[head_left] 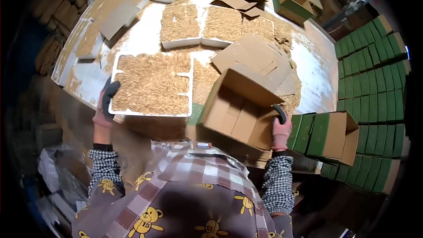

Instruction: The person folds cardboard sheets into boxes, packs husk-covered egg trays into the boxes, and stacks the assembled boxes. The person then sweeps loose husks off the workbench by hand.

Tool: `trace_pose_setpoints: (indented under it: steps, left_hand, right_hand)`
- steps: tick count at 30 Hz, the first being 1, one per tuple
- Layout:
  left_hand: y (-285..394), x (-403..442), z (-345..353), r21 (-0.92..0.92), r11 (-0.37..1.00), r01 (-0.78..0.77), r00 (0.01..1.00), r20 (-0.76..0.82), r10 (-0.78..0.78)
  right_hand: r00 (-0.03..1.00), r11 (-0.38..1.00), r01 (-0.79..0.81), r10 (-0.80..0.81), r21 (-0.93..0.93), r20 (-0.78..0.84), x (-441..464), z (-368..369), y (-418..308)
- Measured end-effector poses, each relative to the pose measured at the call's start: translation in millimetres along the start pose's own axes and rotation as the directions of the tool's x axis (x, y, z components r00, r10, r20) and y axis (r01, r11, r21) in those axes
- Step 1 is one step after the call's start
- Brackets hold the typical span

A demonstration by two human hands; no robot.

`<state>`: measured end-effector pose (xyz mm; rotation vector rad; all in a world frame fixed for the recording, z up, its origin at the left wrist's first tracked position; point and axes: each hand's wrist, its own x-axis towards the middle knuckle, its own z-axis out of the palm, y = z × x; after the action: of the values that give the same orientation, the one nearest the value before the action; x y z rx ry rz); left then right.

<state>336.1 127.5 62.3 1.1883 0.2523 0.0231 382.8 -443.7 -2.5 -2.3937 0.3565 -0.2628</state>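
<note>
Left hand (108, 99), in a pink glove with dark fingers, is clamped on the left edge of a white tray (191, 94); the right hand (282, 128), gloved alike, pinches the right wall of an open cardboard box (242, 119), dark fingertips curled over the rim. The tray — smooth, thin-walled, roughly rectangular, two narrow tabs running in from its right side — is filled with small, elongated, tan-brown pieces (152, 83), loose and grain-like. It sits at the front of the table (315, 81), left of the box, which is tilted: plain brown inside with a seam along its floor, green outside. Both sleeves (103, 165) are black-and-white checked; the clothing (176, 202) joins brown-and-white plaid to grey cloth with yellow bears, one reading "15". Beyond the tray, at least two more filled trays (180, 31) stand side by side; others near the far left edge are too heaped to count. A flattened cardboard sheet (255, 61), creased and slit, lies behind the box. One open box (293, 5), brown and green, stands at far right. To the right, green cartons (370, 83) are stacked in several tiers — count uncertain, no lettering legible.
</note>
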Motion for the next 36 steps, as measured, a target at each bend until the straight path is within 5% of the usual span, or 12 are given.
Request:
trace_pose_setpoints:
  steps: [4,8,10,16,22,25,26,28,30,32,34,36]
  left_hand:
    - [-4.7,0.4,25.3,0.558,0.718,-0.416,0.909,0.287,0.304]
    - [-40.7,20.7,153.9,-0.002,0.968,-0.251,0.801,0.562,0.209]
    - [-49.4,27.6,189.8,0.357,0.733,-0.579,0.709,0.665,0.236]
    - [-44.3,15.6,239.2,0.460,0.876,0.147,0.914,0.275,-0.298]
    - [-73.6,63.7,260.1,0.829,-0.307,-0.468,0.750,0.189,-0.633]
    - [-68.6,67.0,278.7,0.747,-0.415,-0.519,0.784,0.223,-0.579]
    - [-62.8,76.5,273.4,0.750,-0.425,-0.507,0.794,0.214,-0.569]
    - [-47.8,103.6,257.0,0.870,0.443,-0.215,0.912,0.341,-0.226]
    - [-47.3,155.6,258.6,0.492,0.869,0.058,0.983,0.126,-0.136]
    - [-119.4,240.3,228.5,0.635,0.763,-0.117,0.983,0.183,-0.002]
    - [-190.1,274.2,235.2,1.000,-0.020,-0.018,0.997,0.016,-0.078]
    - [-180.7,258.6,254.9,0.920,0.204,-0.334,0.879,0.382,-0.285]
  right_hand:
    - [0.998,0.998,0.059,-0.059,0.020,-0.006,-13.2,9.6,-35.2]
    - [0.997,0.997,0.055,-0.058,0.054,0.051,-11.6,-2.2,-34.8]
    - [0.951,0.749,-0.211,0.009,0.628,0.308,-14.5,-13.1,-18.1]
    - [0.935,0.972,-0.213,0.173,0.103,0.310,-12.5,8.2,56.4]
    - [0.953,0.860,-0.137,-0.020,0.491,0.301,-12.3,-9.8,-3.8]
    - [0.959,0.925,0.025,-0.129,0.379,0.252,-3.6,-6.9,-0.4]
    - [0.963,0.908,0.016,-0.126,0.419,0.236,-1.6,-3.2,2.9]
    - [0.962,0.868,-0.101,-0.041,0.486,0.272,-10.0,-5.5,-9.7]
    - [0.962,0.877,-0.190,0.077,0.442,0.261,-23.1,-8.3,-30.2]
    - [0.965,0.904,-0.223,0.153,0.365,0.212,-22.5,-6.0,-37.5]
    - [0.952,0.868,-0.284,0.203,0.408,0.230,-24.3,-1.9,-35.4]
    - [0.937,0.830,-0.339,0.255,0.444,0.240,-21.0,-4.9,-37.0]
